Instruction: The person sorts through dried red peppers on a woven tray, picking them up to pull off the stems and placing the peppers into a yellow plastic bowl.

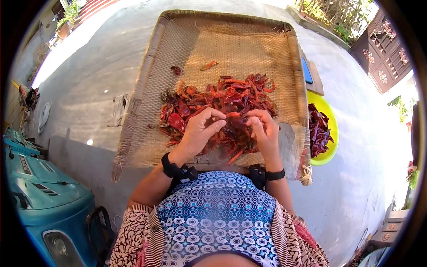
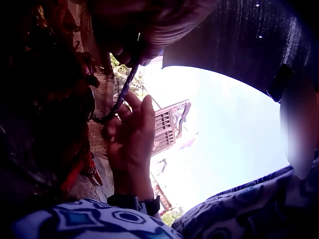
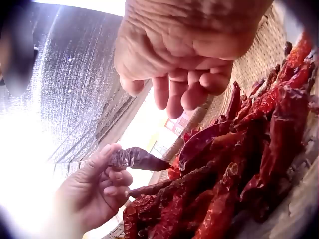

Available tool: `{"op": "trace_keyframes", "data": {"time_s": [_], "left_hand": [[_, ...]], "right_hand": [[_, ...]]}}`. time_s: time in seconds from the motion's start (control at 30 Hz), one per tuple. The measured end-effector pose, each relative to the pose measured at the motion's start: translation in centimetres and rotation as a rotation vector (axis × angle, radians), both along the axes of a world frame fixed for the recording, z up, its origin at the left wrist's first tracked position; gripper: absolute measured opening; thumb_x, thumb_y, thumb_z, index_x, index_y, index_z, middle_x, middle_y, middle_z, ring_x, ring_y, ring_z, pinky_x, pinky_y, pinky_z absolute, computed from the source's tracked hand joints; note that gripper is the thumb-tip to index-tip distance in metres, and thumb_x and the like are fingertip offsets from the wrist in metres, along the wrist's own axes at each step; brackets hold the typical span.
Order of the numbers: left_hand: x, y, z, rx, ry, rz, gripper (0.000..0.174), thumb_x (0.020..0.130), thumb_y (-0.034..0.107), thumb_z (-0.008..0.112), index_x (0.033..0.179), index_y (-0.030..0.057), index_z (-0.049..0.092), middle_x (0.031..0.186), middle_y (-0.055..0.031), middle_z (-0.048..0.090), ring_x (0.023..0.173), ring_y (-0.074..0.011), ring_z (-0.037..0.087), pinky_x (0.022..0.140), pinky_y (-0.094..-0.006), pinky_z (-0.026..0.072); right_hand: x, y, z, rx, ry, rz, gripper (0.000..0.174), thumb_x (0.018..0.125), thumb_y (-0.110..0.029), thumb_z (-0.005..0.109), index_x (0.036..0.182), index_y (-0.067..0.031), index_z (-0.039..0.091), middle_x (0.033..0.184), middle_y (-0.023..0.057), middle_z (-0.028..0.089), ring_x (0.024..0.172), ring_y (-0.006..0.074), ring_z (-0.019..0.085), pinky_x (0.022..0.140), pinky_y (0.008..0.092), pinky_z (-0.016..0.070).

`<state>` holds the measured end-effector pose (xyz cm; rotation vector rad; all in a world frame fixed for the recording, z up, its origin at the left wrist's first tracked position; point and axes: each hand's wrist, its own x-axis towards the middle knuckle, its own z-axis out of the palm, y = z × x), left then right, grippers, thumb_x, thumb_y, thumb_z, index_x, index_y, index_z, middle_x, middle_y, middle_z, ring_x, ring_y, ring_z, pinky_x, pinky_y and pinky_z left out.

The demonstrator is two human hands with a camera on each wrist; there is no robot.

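Observation:
My left hand [image 1: 202, 131] pinches a dark, wrinkled dried chili pepper [image 3: 139, 159] between thumb and fingers. In the head view it is over the pile of dried red chilies [image 1: 222, 98]. Close by on the right, my right hand [image 1: 266, 133] has its fingers bent toward the pepper. Seen from the right wrist, that hand [image 3: 184, 45] hangs above the pile with loosely curled fingers and nothing showing between them. The left wrist view is dark; there the pepper [image 2: 122, 94] hangs from the left hand [image 2: 154, 30] and overlaps the right fingers.
The pile lies in a large woven tray [image 1: 249, 49] with a raised rim. Beyond its right edge are a yellow-green basin [image 1: 331, 153] of dark red chilies and a blue flat object [image 1: 307, 71]. A teal vehicle [image 1: 49, 178] stands at the left on the concrete ground.

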<state>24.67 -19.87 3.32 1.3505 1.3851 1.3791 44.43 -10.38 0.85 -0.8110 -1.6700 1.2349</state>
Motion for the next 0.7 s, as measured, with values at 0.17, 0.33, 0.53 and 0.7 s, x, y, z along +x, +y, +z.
{"op": "trace_keyframes", "data": {"time_s": [0.17,0.33,0.53,0.7], "left_hand": [[-0.6,0.6,-1.4,-0.009,-0.168,-0.009,0.015,0.097,0.017,0.063,0.108,0.0071,0.061,0.085,0.0018,0.061,0.07,-0.0049,0.054,0.063,-0.0205,0.0447],[-0.1,1.0,-1.6,-0.027,-0.274,0.027,0.015,0.097,0.015,0.062,0.109,0.0066,0.061,0.088,0.0013,0.061,0.075,-0.0053,0.055,0.064,-0.0203,0.0458],[-0.6,1.4,-2.5,0.017,0.138,0.122,0.019,0.094,0.009,0.063,0.113,0.0061,0.061,0.094,0.0001,0.06,0.078,-0.0074,0.056,0.068,-0.0241,0.0477],[-0.1,1.7,-1.7,-0.059,0.531,0.138,0.022,0.089,0.008,0.067,0.111,0.0073,0.062,0.098,-0.0042,0.056,0.078,-0.0157,0.057,0.072,-0.0289,0.0487]], "right_hand": [[-1.0,-0.7,0.1,0.091,-0.136,0.245,0.019,0.093,-0.019,0.066,0.105,-0.0047,0.065,0.073,-0.0003,0.061,0.06,0.0036,0.052,0.055,0.0209,0.0424],[-0.4,-0.6,1.3,-0.273,-0.153,0.255,0.016,0.093,-0.018,0.065,0.099,-0.0032,0.065,0.072,0.0004,0.062,0.058,0.0043,0.052,0.053,0.0213,0.0418],[4.0,2.9,0.7,-0.357,0.408,-0.15,0.016,0.099,-0.023,0.058,0.097,-0.0073,0.062,0.075,0.0001,0.06,0.057,0.0075,0.049,0.053,0.0227,0.0402],[9.9,6.1,-1.6,-0.598,1.257,0.001,0.033,0.1,-0.036,0.053,0.113,-0.0071,0.06,0.089,0.0017,0.062,0.068,0.011,0.048,0.06,0.0255,0.0416]]}}
